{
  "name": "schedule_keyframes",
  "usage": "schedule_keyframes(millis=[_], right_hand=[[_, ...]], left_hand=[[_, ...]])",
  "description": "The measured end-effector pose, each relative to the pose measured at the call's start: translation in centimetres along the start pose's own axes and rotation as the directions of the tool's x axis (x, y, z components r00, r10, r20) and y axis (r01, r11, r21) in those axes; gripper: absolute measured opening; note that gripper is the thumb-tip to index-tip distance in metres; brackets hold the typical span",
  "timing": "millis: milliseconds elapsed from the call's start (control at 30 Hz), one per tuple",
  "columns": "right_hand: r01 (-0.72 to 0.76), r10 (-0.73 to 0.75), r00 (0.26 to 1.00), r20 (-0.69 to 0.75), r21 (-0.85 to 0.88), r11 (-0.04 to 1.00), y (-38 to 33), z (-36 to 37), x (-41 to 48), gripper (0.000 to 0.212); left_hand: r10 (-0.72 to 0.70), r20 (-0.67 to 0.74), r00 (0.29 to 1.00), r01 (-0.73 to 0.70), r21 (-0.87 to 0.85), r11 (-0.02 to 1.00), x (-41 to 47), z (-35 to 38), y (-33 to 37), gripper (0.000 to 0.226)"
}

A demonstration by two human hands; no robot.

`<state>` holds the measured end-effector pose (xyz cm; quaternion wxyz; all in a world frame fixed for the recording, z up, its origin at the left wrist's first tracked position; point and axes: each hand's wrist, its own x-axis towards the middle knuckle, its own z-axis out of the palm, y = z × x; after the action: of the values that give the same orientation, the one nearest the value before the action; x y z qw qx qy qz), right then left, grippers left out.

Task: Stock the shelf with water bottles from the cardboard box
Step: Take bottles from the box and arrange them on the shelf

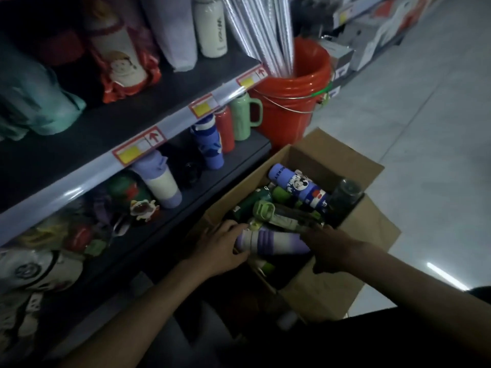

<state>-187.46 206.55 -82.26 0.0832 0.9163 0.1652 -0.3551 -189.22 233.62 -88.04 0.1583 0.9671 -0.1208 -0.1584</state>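
An open cardboard box [326, 158] stands on the floor beside the shelving and holds several bottles lying on their sides. A purple-and-white striped bottle [273, 241] lies at the near end of the box. My left hand [221, 248] grips its cap end and my right hand [332, 245] holds its other end. Further back in the box lie a blue cartoon-print bottle [300, 189], green bottles [263, 208] and a dark bottle [344, 196]. The lower shelf [239, 158] carries upright bottles: a purple-and-cream one [162, 181], a blue one [207, 144], a red one [225, 128] and a green mug [243, 116].
A red bucket [292, 102] holding silver wrapped rolls [268, 30] stands at the shelf's end, just behind the box. The upper shelf [132, 112] holds bagged goods and a white flask [210, 25]. Pale floor tiles [430, 128] stretch to the right.
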Motion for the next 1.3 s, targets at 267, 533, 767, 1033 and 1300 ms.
schedule_keyframes(millis=[267,533,767,1033,1300], right_hand=[[0.076,-0.081,0.995,0.065,0.080,0.994,0.4,0.0,0.3,0.067],[0.114,-0.117,0.992,0.049,0.061,0.992,0.9,0.7,0.4,0.055],[0.113,-0.114,0.993,0.018,0.056,0.992,0.8,1.1,0.8,0.045],[0.073,-0.073,0.997,-0.017,0.048,0.996,0.8,0.0,0.4,0.063],[0.023,-0.019,0.982,-0.190,0.019,1.000,-1.5,-3.3,0.4,0.082]], left_hand=[[-0.051,0.255,0.966,-0.030,0.304,0.952,7.8,5.0,3.2,0.087],[-0.082,0.327,0.942,-0.055,0.389,0.919,10.4,7.1,3.2,0.079],[-0.067,0.292,0.954,-0.030,0.315,0.949,10.6,6.5,3.3,0.069],[0.093,0.162,0.982,-0.133,0.256,0.957,9.0,2.4,3.9,0.070],[0.115,0.074,0.991,-0.123,0.115,0.986,4.6,-5.1,3.8,0.077]])
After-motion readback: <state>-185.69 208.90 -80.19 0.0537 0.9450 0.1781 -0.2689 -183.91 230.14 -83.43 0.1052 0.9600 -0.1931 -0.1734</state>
